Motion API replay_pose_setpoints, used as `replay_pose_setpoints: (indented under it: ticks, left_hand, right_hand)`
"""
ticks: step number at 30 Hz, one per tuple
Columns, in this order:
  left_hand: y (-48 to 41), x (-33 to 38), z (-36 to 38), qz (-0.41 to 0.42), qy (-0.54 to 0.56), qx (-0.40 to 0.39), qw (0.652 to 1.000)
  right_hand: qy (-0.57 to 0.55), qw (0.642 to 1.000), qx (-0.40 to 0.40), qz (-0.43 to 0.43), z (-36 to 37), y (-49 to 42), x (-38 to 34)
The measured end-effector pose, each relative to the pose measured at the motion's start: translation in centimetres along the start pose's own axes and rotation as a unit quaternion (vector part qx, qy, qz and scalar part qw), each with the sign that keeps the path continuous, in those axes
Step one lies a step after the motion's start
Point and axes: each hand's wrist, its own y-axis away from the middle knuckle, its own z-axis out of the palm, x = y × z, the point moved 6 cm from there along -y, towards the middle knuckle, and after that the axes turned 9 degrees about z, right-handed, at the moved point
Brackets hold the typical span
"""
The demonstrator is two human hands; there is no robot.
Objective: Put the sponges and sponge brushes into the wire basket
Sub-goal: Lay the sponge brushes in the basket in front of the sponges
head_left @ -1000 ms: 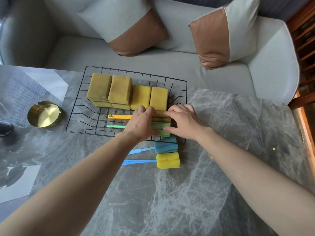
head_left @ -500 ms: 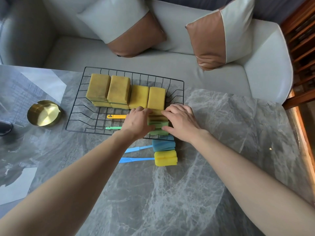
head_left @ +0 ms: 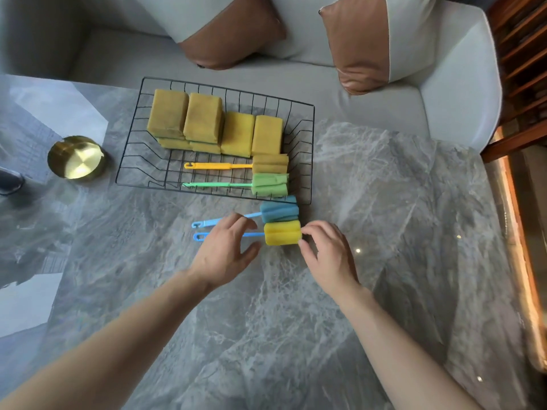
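The black wire basket (head_left: 139,161) holds several yellow sponges (head_left: 204,119), a yellow-handled sponge brush (head_left: 269,163) and a green sponge brush (head_left: 270,184). On the table just in front of the basket lie a blue sponge brush (head_left: 279,212) and a yellow-headed brush with a blue handle (head_left: 282,232). My left hand (head_left: 226,250) hovers open over that brush's blue handle. My right hand (head_left: 327,253) is open with its fingertips at the right end of the yellow head. Whether either hand is touching the brush is unclear.
A round brass dish (head_left: 76,158) stands left of the basket on the grey marble table (head_left: 384,202). A pale sofa (head_left: 325,81) with two cushions lies beyond the table's far edge. Wooden shelving (head_left: 524,54) is at the right.
Both hands have pulled back out of the basket, leaving the green brush there, and have come down to the yellow-headed brush on the table.
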Motion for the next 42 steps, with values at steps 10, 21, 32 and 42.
replay_pose_setpoints:
  ticks: [10,21,32,42]
  left_hand:
    - [-2.2,0.8,3.2,0.026,-0.024,-0.031,0.999]
    - [-2.2,1.0,5.8,-0.003,-0.03,-0.088,0.996]
    - [3.4,-3.2,0.0,-0.065,0.082,-0.125,0.987]
    - [4.3,-3.1,-4.4,-0.046,0.101,-0.128,0.986]
  right_hand:
    - [-0.023,0.996,-0.019,0.081,0.9,-1.8,-0.6]
    - [0.008,0.999,-0.039,0.007,0.7,-2.7,-1.2]
    - [0.107,0.988,-0.113,0.004,4.3,-4.2,-2.7]
    - [0.182,0.977,-0.113,-0.014,5.4,-3.4,-3.3]
